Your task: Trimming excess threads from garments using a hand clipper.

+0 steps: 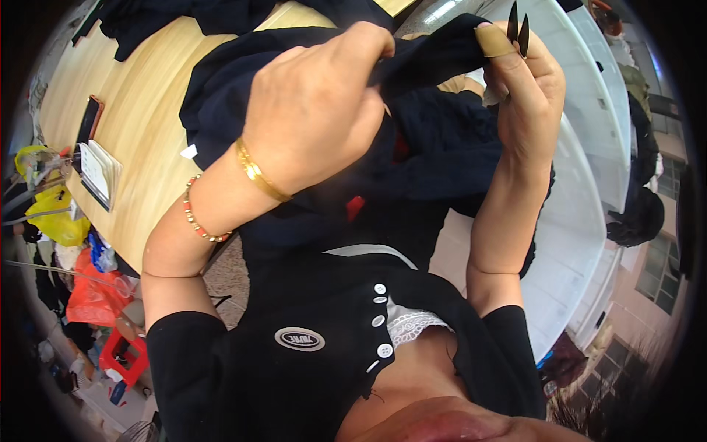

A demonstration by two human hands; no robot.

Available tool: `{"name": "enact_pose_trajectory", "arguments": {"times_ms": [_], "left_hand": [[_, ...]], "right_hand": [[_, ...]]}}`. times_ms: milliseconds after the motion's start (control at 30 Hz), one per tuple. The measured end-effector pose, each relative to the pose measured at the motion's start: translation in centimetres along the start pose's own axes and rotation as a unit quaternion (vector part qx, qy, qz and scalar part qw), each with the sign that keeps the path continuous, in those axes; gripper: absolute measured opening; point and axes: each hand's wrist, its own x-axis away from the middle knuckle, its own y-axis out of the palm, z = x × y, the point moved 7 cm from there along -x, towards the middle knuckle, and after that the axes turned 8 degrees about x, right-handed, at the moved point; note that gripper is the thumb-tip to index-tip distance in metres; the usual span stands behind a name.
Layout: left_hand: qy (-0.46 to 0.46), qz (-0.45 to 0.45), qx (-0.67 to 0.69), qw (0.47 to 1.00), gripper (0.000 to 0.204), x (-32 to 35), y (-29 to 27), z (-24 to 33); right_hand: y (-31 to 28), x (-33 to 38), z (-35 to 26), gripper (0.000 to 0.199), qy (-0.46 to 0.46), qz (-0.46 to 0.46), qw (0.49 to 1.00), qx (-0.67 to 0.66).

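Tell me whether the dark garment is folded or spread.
Neither: bunched. The dark garment hangs crumpled between the left hand and right hand.

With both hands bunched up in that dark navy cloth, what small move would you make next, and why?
Probably bring the small black snips in the right hand down to the dark navy fabric garment. The left hand pinches a fold taut beside them, and the blade tips point up, away from the cloth.

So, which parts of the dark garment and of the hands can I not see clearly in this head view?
- Left hand: fingers curl into the dark garment, so its fingertips are hidden.
- Small black snips in the right hand: only the two points show; the rest is behind the fingers.
- Dark garment: its folds hide its shape, and the forearms cover its lower part.
- Red patch: too small to identify.
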Motion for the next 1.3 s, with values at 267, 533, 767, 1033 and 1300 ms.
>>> {"name": "enact_pose_trajectory", "arguments": {"times_ms": [267,533,767,1033,1300], "left_hand": [[-0.277,-0.096,0.555,0.778,0.024,1.5,-0.3,-4.7],[-0.275,-0.109,0.550,0.781,0.024,1.7,0.0,-4.9],[-0.267,-0.110,0.542,0.789,0.025,1.9,-0.3,-4.8],[-0.315,-0.211,0.530,0.758,0.020,0.8,-0.1,-3.7],[-0.302,-0.202,0.052,0.930,0.031,-7.2,-9.6,-9.2]], "right_hand": [[0.8,-0.6,0.7,0.011,-0.015,0.017,0.994,0.103],[5.2,1.4,-2.9,0.035,-0.196,-0.129,0.950,0.209],[6.2,1.7,-2.2,0.032,-0.237,-0.146,0.943,0.184],[5.6,1.5,-3.6,0.027,-0.262,-0.183,0.923,0.212],[-4.9,1.7,2.4,0.026,-0.146,-0.020,0.946,-0.287]]}}
